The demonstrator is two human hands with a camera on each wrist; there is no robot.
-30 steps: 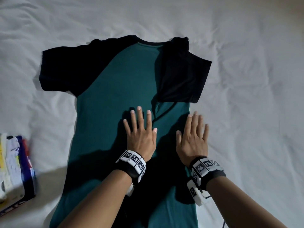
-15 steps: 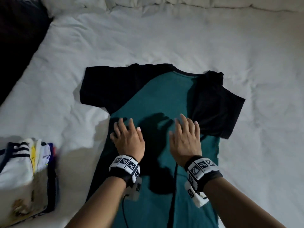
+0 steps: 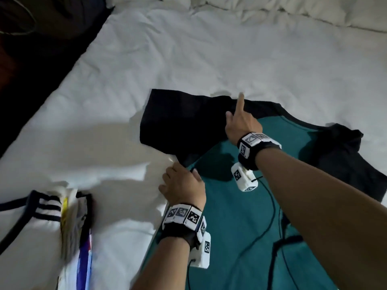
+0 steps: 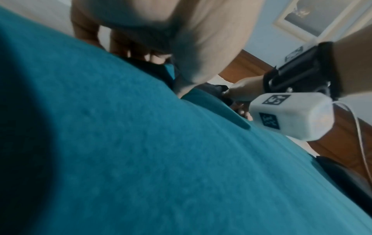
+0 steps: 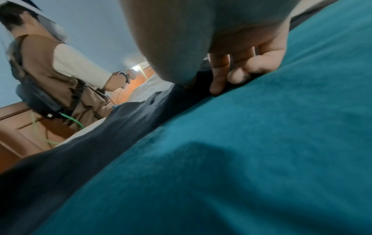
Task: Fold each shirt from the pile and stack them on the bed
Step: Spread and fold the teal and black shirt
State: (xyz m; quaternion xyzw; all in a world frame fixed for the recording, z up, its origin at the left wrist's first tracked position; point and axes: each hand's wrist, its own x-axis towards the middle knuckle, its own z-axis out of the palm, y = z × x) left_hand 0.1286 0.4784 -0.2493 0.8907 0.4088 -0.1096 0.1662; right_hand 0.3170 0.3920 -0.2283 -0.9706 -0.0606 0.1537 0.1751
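I see the shirt [image 3: 240,216] as matt teal knit cloth, faintly nubbly, with smoother black sleeves. The bed [image 3: 209,59] sheet looks like crumpled white cotton. The headboard [image 4: 251,63] looks like polished wood.

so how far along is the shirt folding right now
Done: a stack of folded shirts sits on the bed, and the teal shirt has one sleeve folded in. In hand: left hand and right hand grip the other side. Left: finishing and stacking it.

your forearms were bare. each wrist wore a black strap [image 3: 180,234] ringed with white blocks bearing black square markers [image 3: 251,140], a white marked camera box [image 3: 244,176] hung beneath each, and thin black cables [image 3: 270,208] trailed from them.
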